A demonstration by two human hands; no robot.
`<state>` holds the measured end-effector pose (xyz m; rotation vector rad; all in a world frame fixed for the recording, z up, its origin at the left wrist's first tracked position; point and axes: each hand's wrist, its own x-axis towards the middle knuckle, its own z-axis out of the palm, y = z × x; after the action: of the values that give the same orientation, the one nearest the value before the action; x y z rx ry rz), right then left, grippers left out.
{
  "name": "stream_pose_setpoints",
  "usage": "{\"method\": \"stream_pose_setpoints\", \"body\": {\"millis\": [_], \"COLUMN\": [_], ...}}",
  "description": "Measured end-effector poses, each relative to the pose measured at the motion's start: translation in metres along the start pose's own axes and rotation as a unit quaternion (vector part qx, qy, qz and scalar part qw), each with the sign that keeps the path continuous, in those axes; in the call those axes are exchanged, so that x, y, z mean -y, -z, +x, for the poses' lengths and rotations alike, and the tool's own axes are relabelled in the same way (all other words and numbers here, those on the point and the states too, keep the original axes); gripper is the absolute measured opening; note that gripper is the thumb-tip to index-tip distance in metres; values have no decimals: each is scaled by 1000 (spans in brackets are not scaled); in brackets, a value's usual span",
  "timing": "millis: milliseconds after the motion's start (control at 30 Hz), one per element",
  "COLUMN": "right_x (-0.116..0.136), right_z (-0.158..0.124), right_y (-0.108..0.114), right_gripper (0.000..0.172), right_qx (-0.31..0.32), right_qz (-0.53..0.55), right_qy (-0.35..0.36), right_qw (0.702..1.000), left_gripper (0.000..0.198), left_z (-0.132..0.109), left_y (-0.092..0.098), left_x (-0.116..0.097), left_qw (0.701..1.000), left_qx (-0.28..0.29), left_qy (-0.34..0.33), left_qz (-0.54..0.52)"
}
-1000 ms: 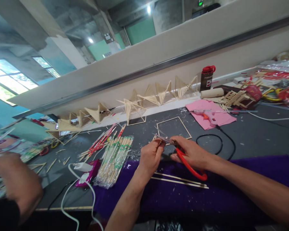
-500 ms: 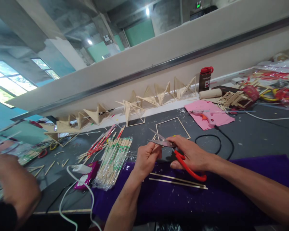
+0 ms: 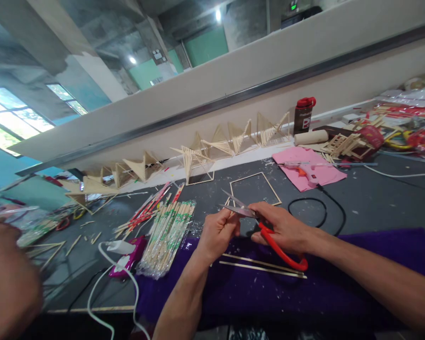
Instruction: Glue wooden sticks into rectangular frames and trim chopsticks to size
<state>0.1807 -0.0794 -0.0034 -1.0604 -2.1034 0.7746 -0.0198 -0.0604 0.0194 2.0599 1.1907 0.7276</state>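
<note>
My right hand grips red-handled scissors, whose blades are parted and point left. Beside them, my left hand is closed in a pinch on a thin wooden stick; its tip shows above my fingers near the blades, and the rest is hidden. Below both hands, two long thin sticks lie side by side on a purple cloth. Just beyond my hands a square stick frame rests flat on the dark table.
Packaged chopsticks and a magenta power strip with a white cable lie left. A pink glue gun rests on pink cloth. Stick models and a bottle line the wall. A co-worker's arm is far left.
The co-worker's arm at the left has shifted further left. My hands and the scissors stay almost in place, with the blades still parted.
</note>
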Motion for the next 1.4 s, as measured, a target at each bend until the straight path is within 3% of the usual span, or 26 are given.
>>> {"method": "stream_pose_setpoints", "body": {"millis": [367,600,733,1000,1400], "right_x": [-8,-9,-7,-5,-2], "right_z": [1,2,2,2,2], "right_y": [-2,-3,-5,-3,2], "right_gripper": [37,33,39,62,60], "right_qx": [-25,-35,-39,-37,-12], "right_qz": [-14,-22,-20,-41,-34], "right_qy": [22,1,-9,11,18], "right_qw": [999,999,999,998,999], "left_gripper": [40,20,21,25,32], "left_z": [3,5,4,2,0], "left_y": [-6,-10,-11,-8,-7], "left_x": [-2,-8,-7,-2,-3], "left_qw": [999,995,990,988,994], "left_qx": [-32,-78,-110,-117,-84], "left_qy": [-13,-33,-31,-56,-43], "left_qz": [15,48,77,86,48]}}
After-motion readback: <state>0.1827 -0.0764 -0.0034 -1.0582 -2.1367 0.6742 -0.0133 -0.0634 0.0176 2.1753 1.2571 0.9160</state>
